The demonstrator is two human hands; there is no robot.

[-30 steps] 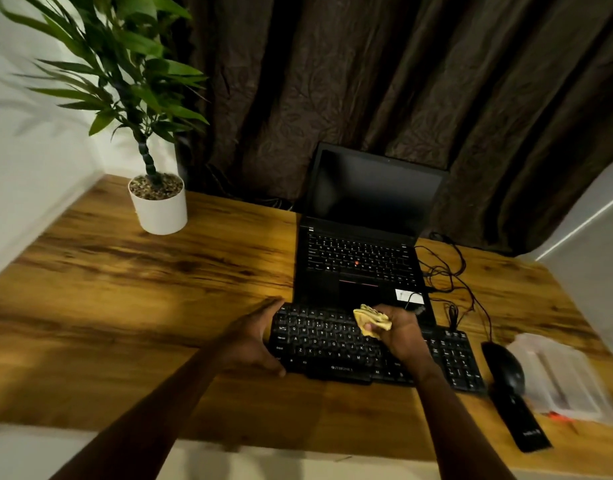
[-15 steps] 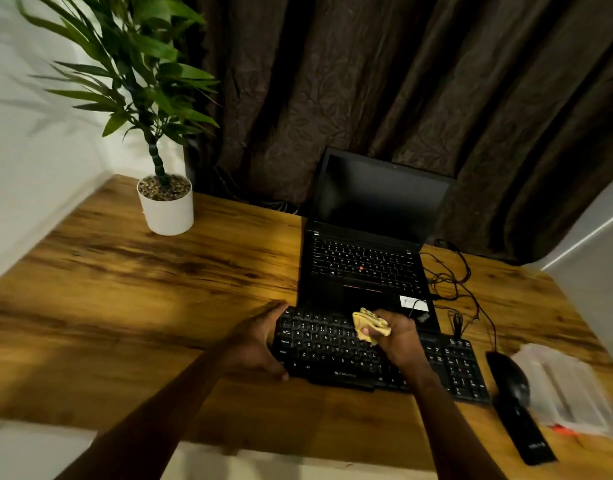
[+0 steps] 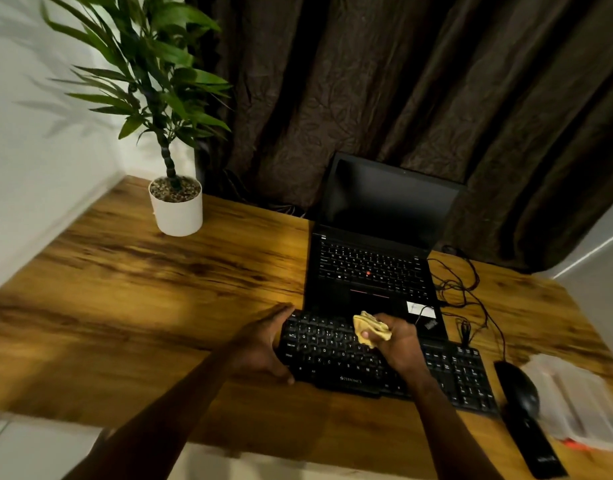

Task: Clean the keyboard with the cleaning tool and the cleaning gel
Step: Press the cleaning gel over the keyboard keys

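The room is dim and warm-toned. Light falls brightest far left of the left hand (image 3: 263,344), on the white wall (image 3: 38,150), where the plant (image 3: 152,81) throws soft leaf shadows. A yellowish glow lies on the counter (image 3: 159,306) just left of that hand. Beyond both hands the curtain (image 3: 367,81) and laptop screen (image 3: 384,202) sink into near-black, without glare. The forearms read almost as silhouettes. The cleaning gel (image 3: 370,329) in the right hand (image 3: 398,344) catches some light. Keyboard (image 3: 325,355) legends by the left hand are legible; right of the right hand, the mouse (image 3: 518,389) and plastic box (image 3: 575,403) smear with blur. Wide-angle distortion bends the counter edges.
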